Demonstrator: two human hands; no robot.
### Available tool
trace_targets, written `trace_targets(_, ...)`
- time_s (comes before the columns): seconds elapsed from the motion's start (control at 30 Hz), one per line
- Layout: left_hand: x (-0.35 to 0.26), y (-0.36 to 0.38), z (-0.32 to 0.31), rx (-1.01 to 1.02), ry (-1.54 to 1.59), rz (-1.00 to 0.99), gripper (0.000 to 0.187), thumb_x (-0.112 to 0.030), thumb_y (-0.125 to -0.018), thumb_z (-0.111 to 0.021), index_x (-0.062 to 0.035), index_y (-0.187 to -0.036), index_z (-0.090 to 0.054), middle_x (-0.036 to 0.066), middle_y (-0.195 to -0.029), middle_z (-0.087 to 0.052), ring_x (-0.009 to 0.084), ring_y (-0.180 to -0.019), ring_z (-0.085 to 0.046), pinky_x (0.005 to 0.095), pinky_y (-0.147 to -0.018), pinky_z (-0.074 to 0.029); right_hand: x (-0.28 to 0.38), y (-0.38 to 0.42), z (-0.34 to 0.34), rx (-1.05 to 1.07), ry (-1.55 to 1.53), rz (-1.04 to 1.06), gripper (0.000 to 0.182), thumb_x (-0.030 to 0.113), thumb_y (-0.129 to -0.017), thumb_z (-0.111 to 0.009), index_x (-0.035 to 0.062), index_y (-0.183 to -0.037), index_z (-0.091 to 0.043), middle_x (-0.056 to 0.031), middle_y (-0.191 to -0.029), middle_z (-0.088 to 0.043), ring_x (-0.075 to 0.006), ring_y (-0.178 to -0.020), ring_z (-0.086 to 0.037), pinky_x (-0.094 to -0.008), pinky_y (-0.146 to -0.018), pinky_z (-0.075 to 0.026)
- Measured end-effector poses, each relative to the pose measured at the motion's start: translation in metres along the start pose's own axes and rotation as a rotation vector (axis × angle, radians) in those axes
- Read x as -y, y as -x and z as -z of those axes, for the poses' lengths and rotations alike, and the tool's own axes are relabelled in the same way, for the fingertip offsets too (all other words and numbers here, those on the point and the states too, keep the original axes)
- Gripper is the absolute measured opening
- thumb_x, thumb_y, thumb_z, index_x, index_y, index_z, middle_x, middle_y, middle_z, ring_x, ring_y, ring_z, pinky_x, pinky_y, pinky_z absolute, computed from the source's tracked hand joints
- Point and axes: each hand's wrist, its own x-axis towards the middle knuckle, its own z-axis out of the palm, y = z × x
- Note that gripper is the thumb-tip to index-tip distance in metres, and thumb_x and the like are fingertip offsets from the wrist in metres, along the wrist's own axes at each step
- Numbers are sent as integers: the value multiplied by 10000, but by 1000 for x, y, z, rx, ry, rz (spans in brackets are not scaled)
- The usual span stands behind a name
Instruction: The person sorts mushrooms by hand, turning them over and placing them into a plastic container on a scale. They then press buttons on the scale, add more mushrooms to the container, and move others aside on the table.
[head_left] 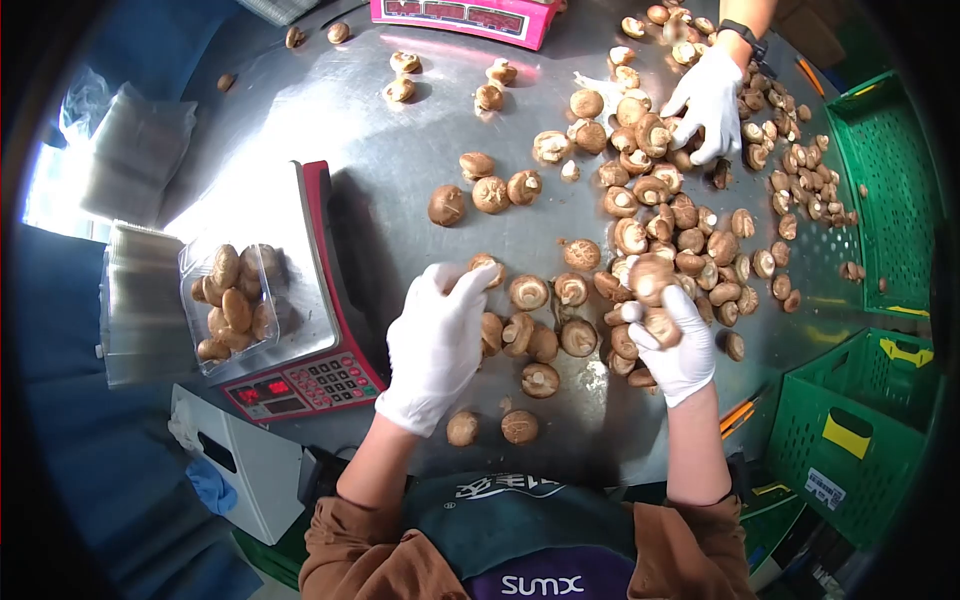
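White gloves cover both of my hands. My left hand (433,345) is closed, its thumb and fingertips around a brown mushroom (487,268) just above the metal table (365,130). In my right hand (680,345) are mushrooms (658,328), gripped between thumb and fingers over the front edge of the large mushroom pile (690,235). Loose mushrooms (528,292) lie between my two hands. To the left, a clear plastic tray of mushrooms (236,308) rests on a red scale (345,300) with a lit display.
A co-worker's gloved hand (708,110) touches the pile at the back right. Another pink scale (465,18) stands at the far edge. Stacked clear trays (145,305) are at the left, green crates (850,430) at the right. Small mushroom groups (490,194) dot the table.
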Motion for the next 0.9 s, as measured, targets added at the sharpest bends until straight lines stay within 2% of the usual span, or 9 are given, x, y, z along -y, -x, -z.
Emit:
trace_targets(0.13, -26, -43, -39, 25, -4, -91, 256, -136, -849, -668, -147, -1105, -671, 73, -924, -597, 266, -859, -614, 363, -721, -520, 4, 8, 11, 55, -272, -16, 498, 180, -924, -647, 9, -1358, -474, -119, -1172, -565, -202, -891, -574, -220, -536, -430)
trace_targets(0.2, -34, -55, -66, 52, -8, -94, 325, -233, -830, -710, -126, -1132, -655, 91, -926, -594, 289, -867, -604, 386, -736, -514, -2, 10, 13, 70, -3, 133, 510, 91, -887, -666, 22, -1362, -492, -114, -1166, -567, -189, -932, -580, -228, -648, -483)
trace_targets(0.27, -36, -61, -88, 111, -117, -92, 374, -259, -815, -731, -107, -1144, -643, 109, -926, -592, 301, -869, -601, 406, -749, -511, -5, 14, -20, -249, 646, 308, 619, -32, -745, -740, 32, -1321, -524, -96, -1167, -567, -221, -1052, -582, -323, -931, -479)
trace_targets(0.33, -35, -62, -89, 172, 27, -64, 419, -282, -821, -735, -86, -1173, -622, 144, -932, -589, 319, -895, -603, 421, -784, -508, -8, 11, -14, -217, 1354, 719, 662, -12, -688, -800, 25, -1284, -514, -111, -1188, -552, -261, -1103, -553, -370, -972, -454)
trace_targets(0.4, -33, -58, -84, 121, 166, -111, 422, -294, -841, -721, -89, -1194, -615, 158, -939, -590, 317, -902, -603, 404, -799, -509, -8, 14, -21, -229, 1491, 799, 713, 0, -665, -815, 30, -1289, -471, -146, -1216, -513, -305, -1123, -531, -407, -984, -437)
trace_targets(0.53, -40, -41, -38, 487, 1200, 394, 442, -282, -955, -613, -60, -1329, -537, 60, -1082, -615, 184, -885, -588, 317, -770, -496, -13, 17, -37, -203, 1549, 886, 691, -7, -673, -800, 23, -1281, -472, -162, -1195, -507, -332, -1103, -532, -421, -971, -437)
trace_targets(0.67, -33, -15, -11, 598, 1790, 509, 539, -333, -967, -571, -46, -1406, -446, 52, -1182, -594, 119, -956, -572, 212, -690, -474, -23, 19, -56, -104, 1506, 880, 686, -6, -673, -797, 26, -1279, -477, -166, -1191, -506, -337, -1091, -536, -421, -958, -441)
trace_targets(0.8, -35, 7, 12, 481, 1839, 686, 603, -360, -953, -576, -50, -1440, -403, 51, -1299, -559, 119, -1042, -582, 207, -668, -468, -34, 25, -73, -27, 1505, 846, 629, 58, -663, -839, 33, -1218, -545, -143, -1163, -541, -331, -1077, -548, -410, -945, -446)
trace_targets(0.9, -21, 23, 14, 452, 1787, 591, 573, -355, -967, -553, -57, -1437, -416, 32, -1334, -542, 105, -1091, -566, 208, -696, -474, -45, 24, -72, -7, 1316, 663, 579, 93, -700, -836, 21, -1207, -565, -130, -1163, -577, -281, -1102, -555, -395, -972, -443)
